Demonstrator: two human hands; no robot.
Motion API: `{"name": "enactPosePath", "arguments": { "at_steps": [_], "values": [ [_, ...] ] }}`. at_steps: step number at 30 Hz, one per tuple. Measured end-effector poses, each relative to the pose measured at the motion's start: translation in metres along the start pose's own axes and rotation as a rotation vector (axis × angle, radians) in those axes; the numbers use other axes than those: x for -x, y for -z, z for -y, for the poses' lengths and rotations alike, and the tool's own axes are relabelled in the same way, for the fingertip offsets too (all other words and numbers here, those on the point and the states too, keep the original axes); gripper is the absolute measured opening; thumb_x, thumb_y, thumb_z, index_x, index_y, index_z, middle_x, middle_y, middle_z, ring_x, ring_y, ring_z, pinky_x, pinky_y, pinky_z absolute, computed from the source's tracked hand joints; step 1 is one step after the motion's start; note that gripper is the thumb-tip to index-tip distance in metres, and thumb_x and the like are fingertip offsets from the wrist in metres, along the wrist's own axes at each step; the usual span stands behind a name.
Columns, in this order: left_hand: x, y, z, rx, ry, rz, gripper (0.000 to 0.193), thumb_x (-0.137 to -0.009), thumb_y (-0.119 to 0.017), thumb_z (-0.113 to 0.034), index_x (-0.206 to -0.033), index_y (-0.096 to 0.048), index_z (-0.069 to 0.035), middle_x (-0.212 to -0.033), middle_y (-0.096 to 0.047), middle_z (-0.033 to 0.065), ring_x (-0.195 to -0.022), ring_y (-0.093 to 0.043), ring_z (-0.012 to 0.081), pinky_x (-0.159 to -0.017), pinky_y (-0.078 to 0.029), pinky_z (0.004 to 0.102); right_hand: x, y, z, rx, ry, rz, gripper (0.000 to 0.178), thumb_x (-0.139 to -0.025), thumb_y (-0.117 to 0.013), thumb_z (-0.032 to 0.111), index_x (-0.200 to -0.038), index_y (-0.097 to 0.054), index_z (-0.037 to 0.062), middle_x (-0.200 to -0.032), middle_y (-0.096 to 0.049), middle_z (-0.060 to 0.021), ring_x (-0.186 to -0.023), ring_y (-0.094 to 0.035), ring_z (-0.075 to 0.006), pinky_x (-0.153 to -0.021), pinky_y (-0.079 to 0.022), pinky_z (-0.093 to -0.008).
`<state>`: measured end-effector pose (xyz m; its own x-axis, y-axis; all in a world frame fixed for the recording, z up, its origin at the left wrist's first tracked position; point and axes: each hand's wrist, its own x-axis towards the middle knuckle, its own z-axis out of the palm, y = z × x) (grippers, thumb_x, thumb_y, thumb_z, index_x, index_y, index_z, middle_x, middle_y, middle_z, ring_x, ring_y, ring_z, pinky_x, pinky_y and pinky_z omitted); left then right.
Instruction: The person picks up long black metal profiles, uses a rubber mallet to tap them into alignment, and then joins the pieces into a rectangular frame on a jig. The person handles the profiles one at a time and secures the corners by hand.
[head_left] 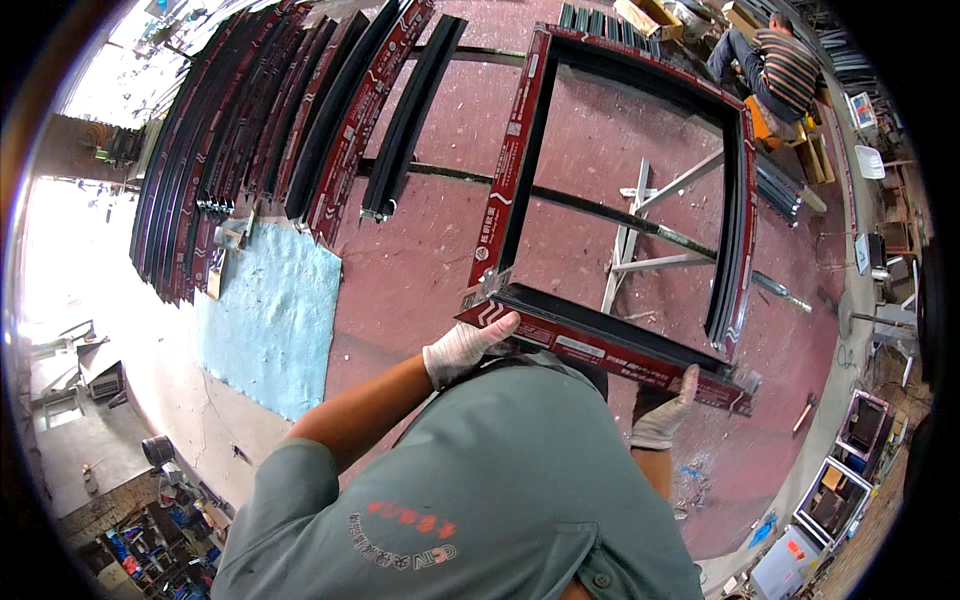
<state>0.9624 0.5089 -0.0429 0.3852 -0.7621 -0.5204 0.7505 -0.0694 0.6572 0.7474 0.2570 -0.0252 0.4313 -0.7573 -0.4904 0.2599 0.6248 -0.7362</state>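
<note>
A large rectangular frame of dark metal profiles with red protective film lies across dark support bars. Along its near side I hold a separate-looking profile bar. My left hand, in a whitish glove, is closed on the bar near its left end, thumb on top. Gloved too, my right hand grips it near the right end, with its fingers partly hidden below. At the left corner the bar meets the frame's side piece. Its right end sits a little nearer to me than the right side piece's end.
Many dark and red profiles lie side by side at the far left, beside a light-blue mat. A pale metal stand shows through the frame. Far right, a person in a striped top sits bent over. A hammer-like tool lies right.
</note>
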Motion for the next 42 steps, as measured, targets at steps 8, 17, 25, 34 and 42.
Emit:
{"name": "enactPosePath", "arguments": {
  "at_steps": [8, 17, 25, 34, 42],
  "values": [
    [-0.01, 0.026, 0.031, 0.005, 0.103, 0.008, 0.063, -0.087, -0.082, -0.039, -0.136, -0.055, -0.009, -0.133, -0.063, 0.0094, -0.126, -0.058, 0.0258, -0.11, -0.046, 0.0471, 0.008, 0.055, -0.06, -0.145, -0.264, -0.255, 0.063, -0.082, -0.078, 0.051, -0.124, -0.06, 0.0092, -0.117, -0.065, -0.0104, -0.108, -0.062, -0.0284, -0.098, -0.052, -0.0475],
    [-0.037, 0.046, 0.053, -0.023, 0.097, -0.076, 0.058, -0.095, -0.074, -0.035, -0.141, -0.05, -0.009, -0.136, -0.061, 0.0083, -0.125, -0.058, 0.0228, -0.107, -0.049, 0.0408, -0.027, 0.04, -0.065, -0.065, -0.201, -0.161, 0.069, -0.083, -0.076, 0.055, -0.126, -0.056, 0.0057, -0.114, -0.066, -0.0142, -0.103, -0.067, -0.0303, -0.09, -0.058, -0.0479],
    [-0.032, 0.051, 0.06, -0.107, 0.101, -0.109, 0.054, -0.096, -0.072, -0.043, -0.135, -0.058, -0.007, -0.126, -0.066, 0.0082, -0.116, -0.062, 0.021, -0.101, -0.051, 0.0397, -0.037, 0.048, -0.074, -0.071, -0.174, -0.196, 0.065, -0.084, -0.076, 0.053, -0.127, -0.056, 0.0087, -0.119, -0.064, -0.0139, -0.108, -0.066, -0.0308, -0.094, -0.057, -0.0518],
    [0.019, 0.038, 0.016, -0.738, 0.276, -0.485, 0.048, -0.097, -0.07, -0.044, -0.1, -0.076, 0.004, -0.085, -0.074, 0.0078, -0.077, -0.063, 0.0109, -0.073, -0.053, 0.0289, -0.037, 0.043, -0.077, -0.157, -0.21, -0.199, 0.053, -0.087, -0.077, 0.044, -0.122, -0.059, 0.0087, -0.114, -0.067, -0.0103, -0.103, -0.067, -0.0257, -0.092, -0.059, -0.0453],
    [0.014, 0.035, -0.02, -1.605, -0.474, -0.496, 0.111, -0.062, -0.095, -0.04, -0.152, -0.041, -0.004, -0.125, -0.056, 0.0215, -0.11, -0.056, 0.0374, -0.098, -0.049, 0.0431, -0.035, 0.048, -0.08, -0.164, -0.159, -0.242, 0.04, -0.087, -0.077, 0.043, -0.112, -0.066, 0.0141, -0.108, -0.07, -0.0037, -0.099, -0.067, -0.0203, -0.083, -0.057, -0.0379]
  ]
}}
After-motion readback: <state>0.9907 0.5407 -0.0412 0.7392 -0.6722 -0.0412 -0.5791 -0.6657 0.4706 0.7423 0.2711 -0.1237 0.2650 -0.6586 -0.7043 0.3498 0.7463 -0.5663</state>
